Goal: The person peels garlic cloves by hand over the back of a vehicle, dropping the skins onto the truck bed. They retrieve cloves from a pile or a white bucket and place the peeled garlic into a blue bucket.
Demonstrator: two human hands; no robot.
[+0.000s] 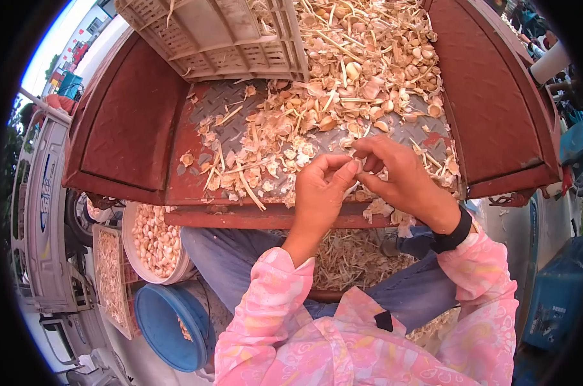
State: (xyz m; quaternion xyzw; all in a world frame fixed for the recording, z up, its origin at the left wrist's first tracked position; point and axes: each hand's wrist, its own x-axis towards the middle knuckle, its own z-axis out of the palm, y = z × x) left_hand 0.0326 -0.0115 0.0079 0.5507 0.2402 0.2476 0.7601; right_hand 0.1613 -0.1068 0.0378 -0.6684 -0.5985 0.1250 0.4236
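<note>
My left hand [323, 186] and my right hand [397, 180] meet over the front edge of a red metal truck bed [272, 214]. The fingertips of both are pinched together around something small and pale, mostly hidden by the fingers. A dark band circles my right wrist. Beyond my hands, a heap of garlic cloves, skins and dry stems [362, 83] covers much of the patterned metal floor. Some loose skins and stems lie just left of my left hand.
A plastic crate [227, 38] stands tilted at the back left of the bed. Below left are a white bucket of garlic cloves [155, 241], a blue bucket [169, 328] and a crate of garlic bits [109, 276]. Stems lie between my legs. Part of a person shows far left.
</note>
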